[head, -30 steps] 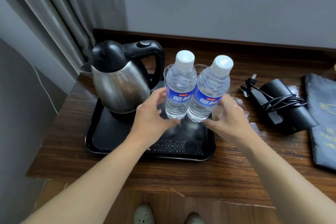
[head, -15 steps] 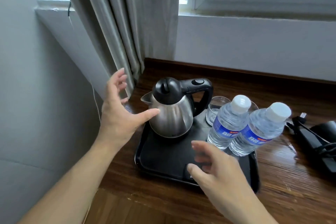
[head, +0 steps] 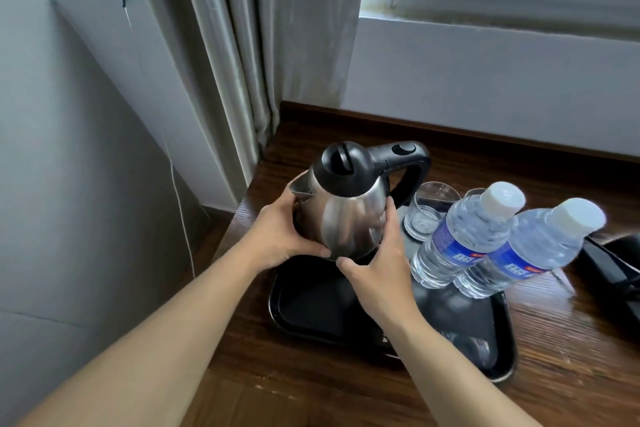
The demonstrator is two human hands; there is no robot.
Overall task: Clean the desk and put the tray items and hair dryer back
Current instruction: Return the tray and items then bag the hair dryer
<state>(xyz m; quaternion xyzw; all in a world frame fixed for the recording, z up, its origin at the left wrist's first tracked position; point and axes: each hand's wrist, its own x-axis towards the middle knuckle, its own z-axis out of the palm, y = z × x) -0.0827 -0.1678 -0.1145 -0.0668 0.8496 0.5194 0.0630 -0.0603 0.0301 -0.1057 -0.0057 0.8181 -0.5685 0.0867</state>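
Observation:
A steel kettle (head: 349, 208) with a black lid and handle stands at the back left of the black tray (head: 311, 308) on the wooden desk (head: 568, 340). My left hand (head: 280, 236) grips its left side under the spout, and my right hand (head: 379, 270) grips its right side and base. Two water bottles (head: 460, 236) (head: 533, 253) with white caps stand on the tray's right part. Two clear glasses (head: 424, 215) sit behind them. A black remote (head: 467, 343) lies at the tray's front right. The black hair dryer (head: 620, 267) lies at the right edge, mostly cut off.
A grey curtain (head: 249, 55) hangs at the desk's back left corner, close to the kettle. A white wall and window sill (head: 502, 73) run behind the desk. A thin white cable (head: 180, 204) hangs down the left wall. The desk's left edge lies just left of the tray.
Both hands left the bottles a second ago and have now closed round the kettle's body. My view has swung left and upward, showing the curtain and window.

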